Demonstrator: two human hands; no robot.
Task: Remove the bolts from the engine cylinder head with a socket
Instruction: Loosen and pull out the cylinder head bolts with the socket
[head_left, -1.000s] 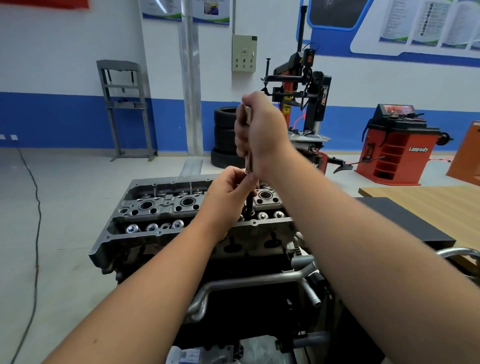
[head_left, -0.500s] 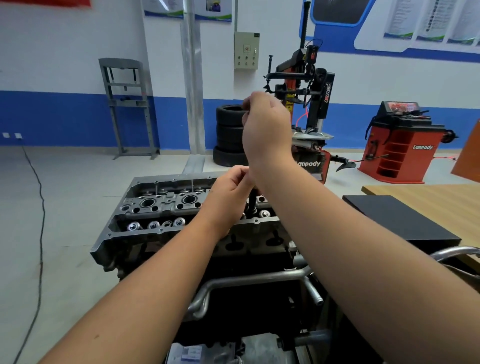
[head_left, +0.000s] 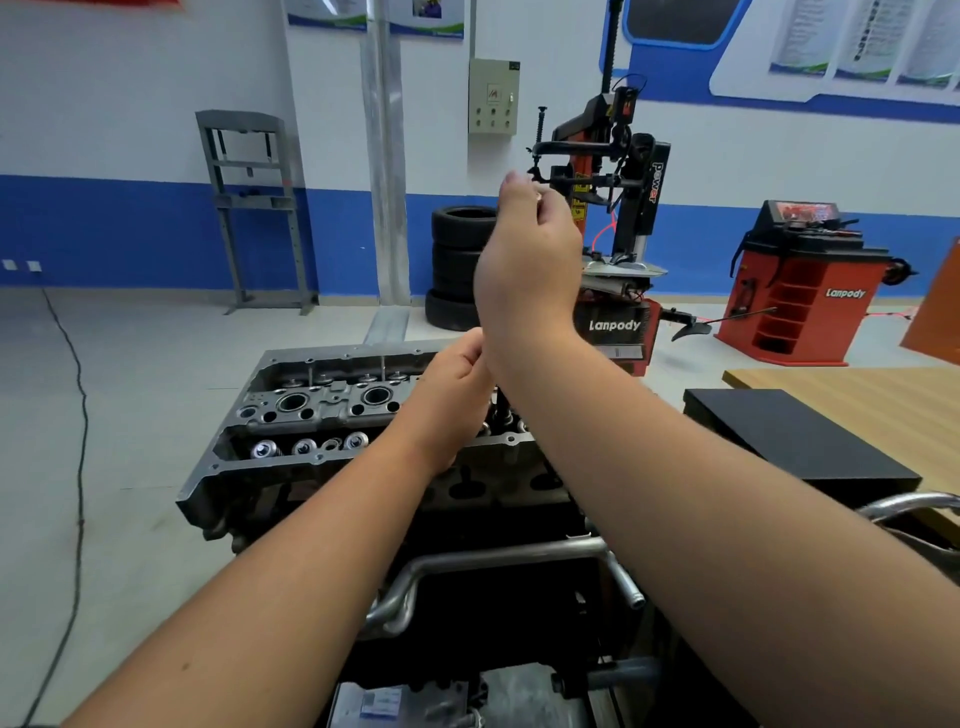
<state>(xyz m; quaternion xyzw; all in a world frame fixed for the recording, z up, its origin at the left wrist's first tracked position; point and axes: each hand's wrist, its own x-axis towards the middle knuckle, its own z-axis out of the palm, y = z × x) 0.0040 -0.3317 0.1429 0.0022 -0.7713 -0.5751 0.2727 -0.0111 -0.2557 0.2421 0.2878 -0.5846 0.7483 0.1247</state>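
Change: the right hand (head_left: 527, 260) now stands a little higher above the engine than half a second ago, its fingertips opened slightly around a small bright metal tip; the left hand (head_left: 457, 384) has stayed low beside the tool shaft.
Right hand: raised, back toward the camera, fingers curled and pinching the shiny top end of the thin metal socket tool (head_left: 538, 196); most of the tool is hidden behind the wrist.
Left hand: fingers curled around the shaft just above the head; the grip itself is hidden behind the hand.
Socket end: a dark, ribbed cylindrical stub (head_left: 502, 408) shows below the crossed wrists, upright, going down into the right part of the head.
Cylinder head: grey cast-aluminium engine cylinder head (head_left: 291, 415), rough matt casting with round bores and a row of polished round valve caps along its near edge, on a black engine block.
Pipes: curved bright steel tubes (head_left: 467, 564) run across the block's front.
Right side: a pale wooden worktop (head_left: 857, 395) carries a flat matt black slab (head_left: 795, 441).
Background: stacked black rubber tyres (head_left: 457, 260), a red tyre changer (head_left: 618, 208).
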